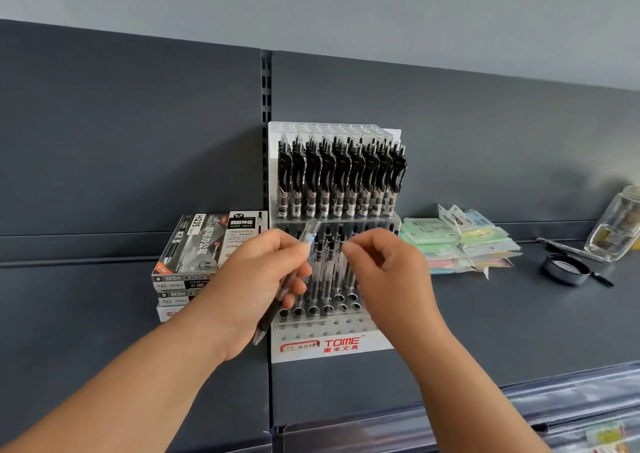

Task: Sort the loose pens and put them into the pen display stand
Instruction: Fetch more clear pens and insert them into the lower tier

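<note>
Pen (308, 236), clear-barrelled with a dark grip, lies slantwise in the left hand (256, 279). The fingers (294, 284) curl round its middle, its top pokes out above the thumb, and its grip end shows below the palm. It may be more than one, but the blur hides that.

The right hand (384, 272) is just beside it, fingers curled and thumb and forefinger drawn narrow. Its fingertips (348, 248) are at the tops of the lower pens (329, 262). I cannot tell whether they pinch one or only touch it.

Both hands hover in front of the stand (332, 345), which sits at the back of the shelf (485, 331) against the back panel. Its upper tier (341, 179) looks full of black-clipped pens. The lower tier is partly filled, with open holes (346, 305) along the front rows. I judge the job well past half, with the held one and those holes left.

Boxes (194, 248) are stacked against the stand's left side. Pastel packets (460, 241) lie to its right, and toward the shelf's right end stand a jar (616, 224) and a dark lid (564, 267).
</note>
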Demonstrator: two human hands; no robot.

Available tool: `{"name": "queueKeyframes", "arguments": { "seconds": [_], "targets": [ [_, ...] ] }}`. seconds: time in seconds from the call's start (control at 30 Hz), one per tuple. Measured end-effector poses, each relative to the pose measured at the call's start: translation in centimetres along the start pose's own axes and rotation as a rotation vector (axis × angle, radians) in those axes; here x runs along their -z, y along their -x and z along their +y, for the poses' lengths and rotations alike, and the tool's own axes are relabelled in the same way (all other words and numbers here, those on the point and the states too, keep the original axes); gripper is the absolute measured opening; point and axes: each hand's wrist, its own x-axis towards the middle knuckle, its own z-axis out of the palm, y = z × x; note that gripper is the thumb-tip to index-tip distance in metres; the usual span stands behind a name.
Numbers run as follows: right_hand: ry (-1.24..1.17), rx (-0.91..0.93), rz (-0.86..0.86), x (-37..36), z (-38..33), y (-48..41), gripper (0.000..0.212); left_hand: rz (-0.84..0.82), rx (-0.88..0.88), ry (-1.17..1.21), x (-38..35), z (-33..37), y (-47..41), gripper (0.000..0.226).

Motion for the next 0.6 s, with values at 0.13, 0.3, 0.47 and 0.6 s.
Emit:
{"name": "queueKeyframes", "arguments": {
  "seconds": [0.13, 0.3, 0.47, 0.6],
  "targets": [
    [-0.339, -0.045, -0.162, 0.6, -2.0, 0.2, 0.017, -0.023, -0.015, -0.021, -0.3, 0.1, 0.4, 0.017],
    [-0.620, -0.088, -0.318, 0.3, -2.6, 0.4, 0.024, -0.082, 0.023, 0.011, -1.1, 0.5, 1.0, 0.027],
    [-0.515, -0.046, -0.154, 1.2, -2.1, -0.5, 0.021, -0.070, -0.004, -0.094, -0.7, 0.1, 0.7, 0.029],
    [-0.344, 0.063, 0.019, 2.5, -1.8, -1.3, 0.016, 0.017, -0.135, -0.410, -0.4, -0.9, 0.5, 0.013]
  ]
}}
